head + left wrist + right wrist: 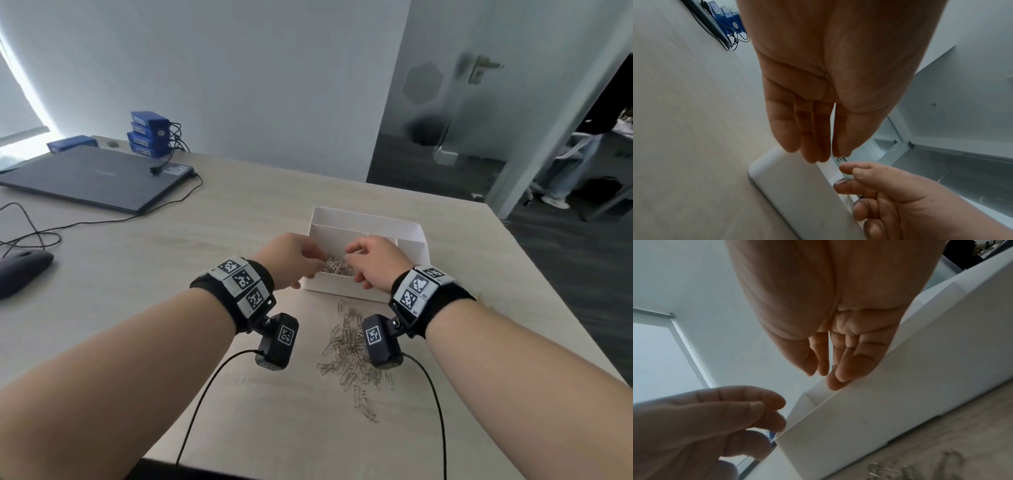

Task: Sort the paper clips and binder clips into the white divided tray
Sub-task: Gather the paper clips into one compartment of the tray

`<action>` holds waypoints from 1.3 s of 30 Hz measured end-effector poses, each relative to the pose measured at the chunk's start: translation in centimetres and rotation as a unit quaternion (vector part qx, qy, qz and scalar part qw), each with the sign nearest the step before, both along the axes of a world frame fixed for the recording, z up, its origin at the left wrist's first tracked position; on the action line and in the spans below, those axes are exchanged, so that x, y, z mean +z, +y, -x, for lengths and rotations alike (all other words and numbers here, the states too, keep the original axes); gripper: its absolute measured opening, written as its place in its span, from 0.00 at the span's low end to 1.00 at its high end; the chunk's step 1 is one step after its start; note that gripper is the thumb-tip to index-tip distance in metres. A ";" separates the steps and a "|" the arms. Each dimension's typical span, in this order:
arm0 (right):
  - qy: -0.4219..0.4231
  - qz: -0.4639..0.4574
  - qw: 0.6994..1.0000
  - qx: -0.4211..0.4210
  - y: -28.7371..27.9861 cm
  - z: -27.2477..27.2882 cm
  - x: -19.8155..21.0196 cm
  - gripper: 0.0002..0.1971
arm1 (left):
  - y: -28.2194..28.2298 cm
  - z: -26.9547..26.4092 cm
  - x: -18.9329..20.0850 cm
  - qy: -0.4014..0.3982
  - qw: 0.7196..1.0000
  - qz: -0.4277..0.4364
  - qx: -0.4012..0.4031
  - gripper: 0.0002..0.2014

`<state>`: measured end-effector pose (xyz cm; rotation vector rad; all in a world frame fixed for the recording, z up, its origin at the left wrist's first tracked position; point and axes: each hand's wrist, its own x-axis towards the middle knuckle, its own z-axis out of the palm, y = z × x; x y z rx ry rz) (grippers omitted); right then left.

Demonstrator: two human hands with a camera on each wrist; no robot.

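The white divided tray stands on the table ahead of me. Its near compartment holds a small heap of silver paper clips. Both hands hover over that compartment, fingertips pointing down. My left hand has its fingers fairly straight above the tray's near left corner, thumb close beside them. My right hand hangs loosely over the near wall, one fingertip touching the rim. No clip shows plainly in either hand. A loose pile of paper clips lies on the table between my wrists. I see no binder clips.
A closed laptop lies at the far left with blue boxes behind it. A dark mouse and cables sit at the left edge. The table's right edge runs close beside the tray.
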<state>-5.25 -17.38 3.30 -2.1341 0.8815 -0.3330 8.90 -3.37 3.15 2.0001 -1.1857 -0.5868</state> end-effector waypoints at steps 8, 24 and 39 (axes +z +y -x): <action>-0.007 0.018 1.000 0.011 1.0 6.4 -1.6 0.07 | 1.0 3.6 -1.8 -0.079 0.987 -0.097 -0.105 0.10; 0.130 0.031 0.984 0.118 2.8 9.5 -3.0 0.26 | 0.5 7.4 -2.3 -0.163 0.955 -0.201 -0.141 0.27; 0.186 0.049 0.972 0.135 3.1 8.7 -3.4 0.37 | 0.7 8.8 -2.2 -0.167 0.961 -0.172 -0.137 0.20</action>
